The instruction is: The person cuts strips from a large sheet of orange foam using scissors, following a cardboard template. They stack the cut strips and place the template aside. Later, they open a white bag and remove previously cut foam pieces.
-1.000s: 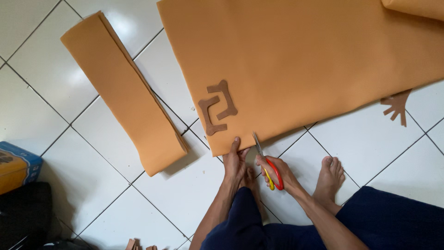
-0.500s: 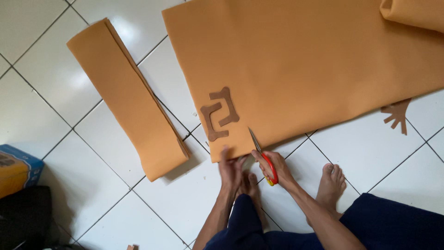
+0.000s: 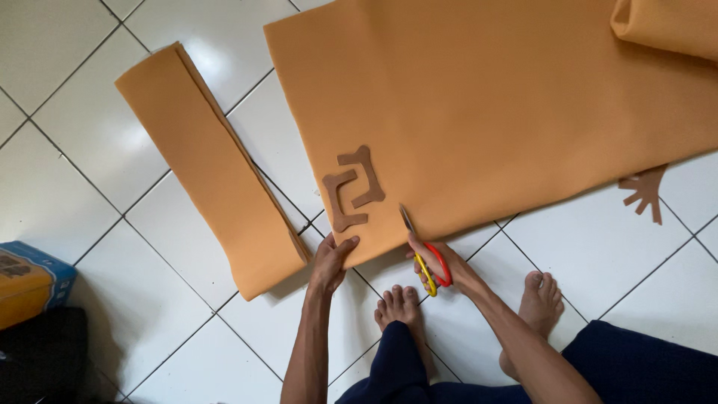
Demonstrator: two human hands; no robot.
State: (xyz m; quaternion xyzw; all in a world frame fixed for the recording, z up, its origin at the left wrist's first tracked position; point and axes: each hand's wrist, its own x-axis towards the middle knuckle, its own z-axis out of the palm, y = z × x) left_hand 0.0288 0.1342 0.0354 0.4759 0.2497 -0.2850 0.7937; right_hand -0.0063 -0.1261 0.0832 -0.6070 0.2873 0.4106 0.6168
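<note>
A large tan foam sheet (image 3: 493, 105) lies spread on the white tiled floor. A brown angular cut-out template (image 3: 351, 187) rests on the sheet near its front corner. My left hand (image 3: 330, 263) presses down on the sheet's near edge just below the template. My right hand (image 3: 441, 262) holds scissors (image 3: 422, 251) with red and yellow handles, their blades at the sheet's near edge, to the right of the template. My bare feet (image 3: 400, 303) rest on the tiles close behind both hands.
A folded strip of the same tan foam (image 3: 213, 168) lies to the left. A rolled foam end (image 3: 666, 26) sits at the top right. A small brown hand-shaped cut-out (image 3: 645, 191) lies on the tiles at right. A blue and orange box (image 3: 30, 280) stands at the left edge.
The view has shifted slightly. My right hand has brought the scissors' blades up to the sheet's edge, and my left hand has moved left under the template.
</note>
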